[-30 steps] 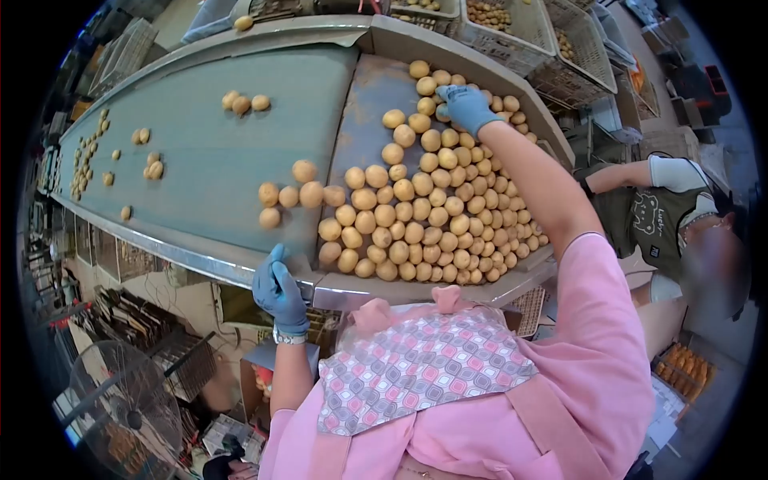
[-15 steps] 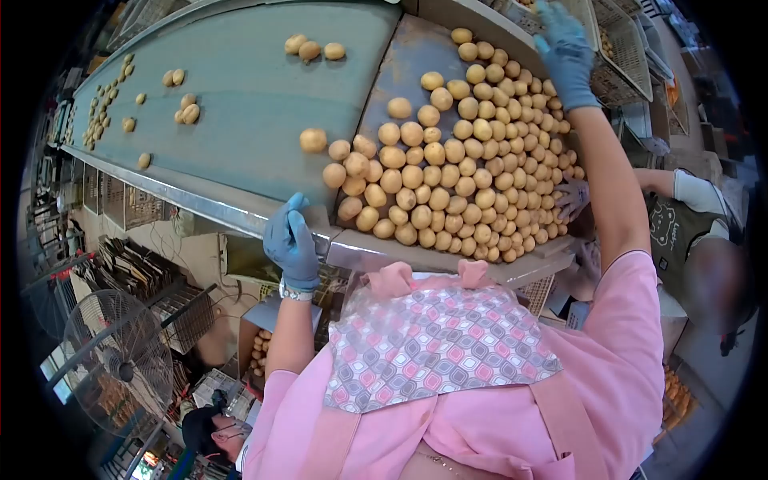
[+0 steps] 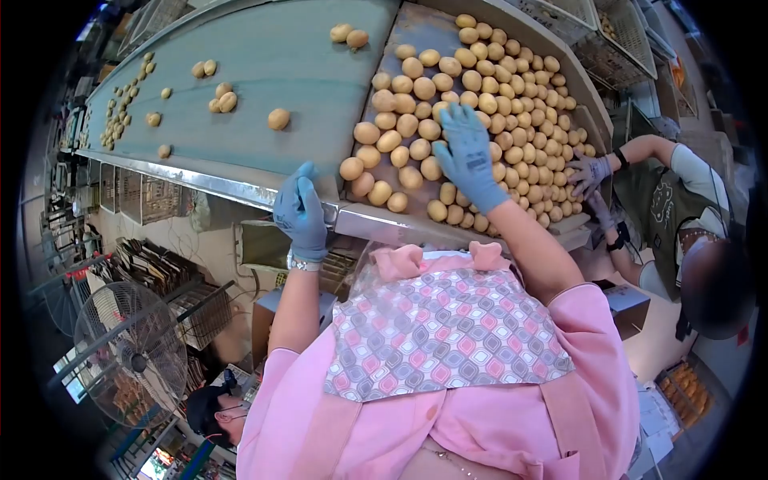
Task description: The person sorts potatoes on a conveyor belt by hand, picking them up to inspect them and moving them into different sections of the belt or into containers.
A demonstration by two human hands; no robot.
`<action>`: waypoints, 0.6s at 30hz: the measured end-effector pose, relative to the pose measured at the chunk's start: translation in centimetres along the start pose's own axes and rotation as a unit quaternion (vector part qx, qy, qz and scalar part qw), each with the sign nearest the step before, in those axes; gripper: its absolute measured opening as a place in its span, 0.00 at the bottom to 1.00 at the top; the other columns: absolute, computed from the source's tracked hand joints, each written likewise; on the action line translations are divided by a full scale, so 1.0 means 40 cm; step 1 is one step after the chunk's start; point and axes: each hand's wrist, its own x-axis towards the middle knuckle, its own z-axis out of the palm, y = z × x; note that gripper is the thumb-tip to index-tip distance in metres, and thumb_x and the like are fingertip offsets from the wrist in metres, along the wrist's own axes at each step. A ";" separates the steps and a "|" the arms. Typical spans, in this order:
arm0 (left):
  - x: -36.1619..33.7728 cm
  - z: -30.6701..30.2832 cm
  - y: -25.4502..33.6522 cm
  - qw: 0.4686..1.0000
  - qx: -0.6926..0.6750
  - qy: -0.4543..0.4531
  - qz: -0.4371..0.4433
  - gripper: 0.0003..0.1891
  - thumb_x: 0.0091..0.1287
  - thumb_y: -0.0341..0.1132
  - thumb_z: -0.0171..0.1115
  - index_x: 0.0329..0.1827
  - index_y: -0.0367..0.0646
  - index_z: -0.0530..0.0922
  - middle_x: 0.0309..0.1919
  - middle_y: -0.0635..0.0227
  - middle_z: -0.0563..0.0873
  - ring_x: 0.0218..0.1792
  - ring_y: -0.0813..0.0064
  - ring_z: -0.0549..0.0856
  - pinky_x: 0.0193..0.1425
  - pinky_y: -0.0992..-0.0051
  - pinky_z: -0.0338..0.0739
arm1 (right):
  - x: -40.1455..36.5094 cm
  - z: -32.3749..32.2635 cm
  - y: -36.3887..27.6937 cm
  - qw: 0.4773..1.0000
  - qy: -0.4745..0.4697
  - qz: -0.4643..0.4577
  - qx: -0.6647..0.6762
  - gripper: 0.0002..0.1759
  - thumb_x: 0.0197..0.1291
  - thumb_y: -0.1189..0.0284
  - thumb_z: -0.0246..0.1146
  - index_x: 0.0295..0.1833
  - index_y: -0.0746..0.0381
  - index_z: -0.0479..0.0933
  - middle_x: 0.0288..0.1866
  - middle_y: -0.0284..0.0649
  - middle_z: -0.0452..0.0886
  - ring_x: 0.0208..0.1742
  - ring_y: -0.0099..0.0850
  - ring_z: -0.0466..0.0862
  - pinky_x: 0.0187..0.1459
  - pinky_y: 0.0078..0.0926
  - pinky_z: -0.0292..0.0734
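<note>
A sorting shed, seen from above: a long teal conveyor belt (image 3: 264, 72) runs to the left of the hands and ends at a worn grey metal plate (image 3: 422, 26) with raised sides.

The plate is packed with a heap of small, round, pale-yellow potatoes (image 3: 512, 104), lying one layer deep and touching one another. The right hand (image 3: 468, 156), in a blue glove, lies palm down on the near part of the heap with its fingers spread wide. Whether a potato sits under the palm cannot be told. These potatoes look firm and light, and they would likely roll at a nudge. One is best taken from above, with the fingertips around its widest part, and set down gently, since the skin would bruise.

The left hand (image 3: 302, 210), also in a blue glove, rests on the belt's steel front rim with its fingers pressed together, holding nothing. A single loose potato (image 3: 278, 119) lies on the belt just beyond it, and more are scattered further off.

Past the right hand, a co-worker's grey-gloved hand (image 3: 590, 172) touches the far edge of the heap. Wire baskets (image 3: 616, 40) stand beyond the plate. A floor fan (image 3: 132, 352) stands below the left hand.
</note>
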 end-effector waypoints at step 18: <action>0.024 -0.058 0.018 1.000 0.009 -0.009 0.004 0.15 0.84 0.32 0.57 0.59 0.33 0.90 0.50 0.55 0.96 0.48 0.64 0.95 0.55 0.64 0.87 | 0.486 0.126 -0.012 0.975 -0.125 0.061 -0.173 0.17 0.75 0.62 0.65 0.64 0.52 0.85 0.62 0.44 0.89 0.61 0.47 0.89 0.59 0.46 0.85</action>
